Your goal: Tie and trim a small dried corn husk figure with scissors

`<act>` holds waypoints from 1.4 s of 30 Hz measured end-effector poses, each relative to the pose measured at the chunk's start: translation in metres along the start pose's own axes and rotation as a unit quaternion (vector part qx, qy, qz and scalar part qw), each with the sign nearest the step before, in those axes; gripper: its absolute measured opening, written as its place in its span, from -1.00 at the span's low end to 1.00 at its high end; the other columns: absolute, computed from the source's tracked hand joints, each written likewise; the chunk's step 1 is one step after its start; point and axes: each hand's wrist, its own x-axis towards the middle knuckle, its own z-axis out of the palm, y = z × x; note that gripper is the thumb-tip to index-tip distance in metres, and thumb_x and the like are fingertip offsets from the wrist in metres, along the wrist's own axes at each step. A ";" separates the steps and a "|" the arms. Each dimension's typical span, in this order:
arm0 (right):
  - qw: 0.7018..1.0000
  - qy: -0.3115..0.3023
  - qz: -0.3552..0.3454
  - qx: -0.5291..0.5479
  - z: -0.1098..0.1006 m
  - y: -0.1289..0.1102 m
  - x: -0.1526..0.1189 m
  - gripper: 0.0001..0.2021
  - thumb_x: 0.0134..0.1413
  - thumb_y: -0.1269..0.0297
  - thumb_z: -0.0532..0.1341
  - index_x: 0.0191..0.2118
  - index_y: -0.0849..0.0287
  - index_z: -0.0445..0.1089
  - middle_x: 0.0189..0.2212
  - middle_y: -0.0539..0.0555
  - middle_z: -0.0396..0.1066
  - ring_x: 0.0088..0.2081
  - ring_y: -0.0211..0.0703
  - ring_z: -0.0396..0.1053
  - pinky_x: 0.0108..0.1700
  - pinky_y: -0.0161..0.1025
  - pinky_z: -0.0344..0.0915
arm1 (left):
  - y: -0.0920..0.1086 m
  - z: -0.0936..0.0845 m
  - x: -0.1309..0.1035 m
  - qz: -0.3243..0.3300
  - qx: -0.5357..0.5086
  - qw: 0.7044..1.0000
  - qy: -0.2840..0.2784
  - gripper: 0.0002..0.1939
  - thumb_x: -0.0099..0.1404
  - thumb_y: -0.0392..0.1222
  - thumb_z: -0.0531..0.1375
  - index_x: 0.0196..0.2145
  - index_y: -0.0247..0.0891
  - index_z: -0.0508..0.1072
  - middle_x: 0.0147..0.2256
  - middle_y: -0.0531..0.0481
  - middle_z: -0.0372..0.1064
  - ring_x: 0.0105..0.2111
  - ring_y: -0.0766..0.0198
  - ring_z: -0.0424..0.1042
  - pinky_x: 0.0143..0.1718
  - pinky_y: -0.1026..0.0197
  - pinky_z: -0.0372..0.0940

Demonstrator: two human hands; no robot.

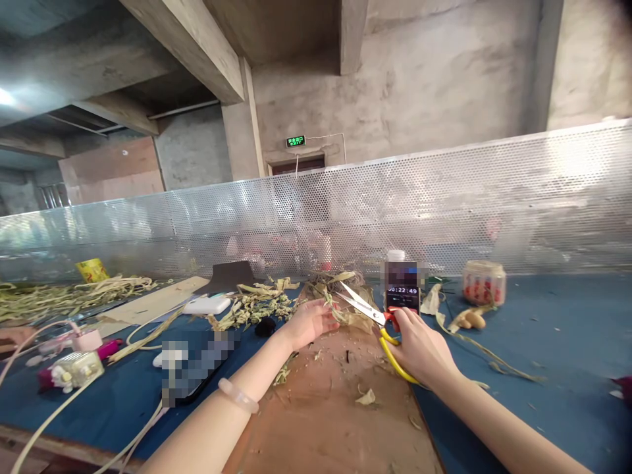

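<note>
My right hand (422, 349) is wrapped round the red and yellow handles of a pair of scissors (363, 306). The blades are parted and point up and left, over dry plant scraps. Left of the blades, my left hand (311, 324) has its fingers curled at a greenish piece of dried plant (332, 301). Both hands are above a brown board (336, 408) with bits of leaf on it. A heap of dried leaves and stems (340, 283) lies at the board's far end, just beyond my hands.
Behind the scissors a phone (402, 296) stands upright. A plastic jar (484, 283) is at the right. Dried plants (254, 306), a white case (207, 304), a dark phone (205, 372) and cables lie left. Another person's hand (14, 339) shows far left. A perforated metal screen (197, 230) runs behind.
</note>
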 end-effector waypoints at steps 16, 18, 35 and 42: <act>0.994 0.018 -0.064 -0.085 -0.002 -0.004 -0.002 -0.79 -0.05 0.16 0.11 -0.29 0.14 0.20 -0.24 0.11 0.32 -0.20 -0.06 0.29 -0.39 -0.26 0.17 | -0.003 0.008 0.003 0.026 -0.075 0.995 0.053 -0.90 0.12 -0.24 0.24 -0.38 -0.31 0.43 -0.40 0.00 0.41 -0.35 0.28 0.40 -0.26 0.18 0.28; 0.995 0.024 -0.052 -0.086 -0.002 -0.003 -0.002 -0.78 -0.06 0.17 0.12 -0.28 0.14 0.20 -0.25 0.11 0.32 -0.19 -0.07 0.29 -0.40 -0.26 0.16 | -0.006 0.013 0.003 0.013 -0.100 0.989 0.107 -0.90 0.10 -0.24 0.25 -0.40 -0.32 0.43 -0.40 -0.02 0.41 -0.34 0.28 0.40 -0.24 0.19 0.27; 0.987 0.034 -0.058 -0.149 -0.002 0.003 0.000 -0.76 -0.04 0.11 0.14 -0.29 0.16 0.20 -0.25 0.14 0.32 -0.18 -0.02 0.26 -0.27 -0.20 0.18 | -0.033 0.041 -0.001 -0.041 -0.167 0.946 0.275 -0.96 0.14 -0.31 0.20 -0.46 -0.30 0.38 -0.47 0.05 0.36 -0.47 0.39 0.38 -0.37 0.28 0.25; 0.983 0.042 -0.066 -0.166 -0.001 0.006 0.001 -0.75 -0.03 0.09 0.13 -0.30 0.17 0.21 -0.29 0.14 0.31 -0.19 -0.01 0.26 -0.28 -0.20 0.18 | -0.029 0.042 -0.001 -0.037 -0.188 0.940 0.284 -0.96 0.15 -0.28 0.20 -0.42 -0.29 0.38 -0.48 0.06 0.35 -0.48 0.39 0.38 -0.38 0.28 0.25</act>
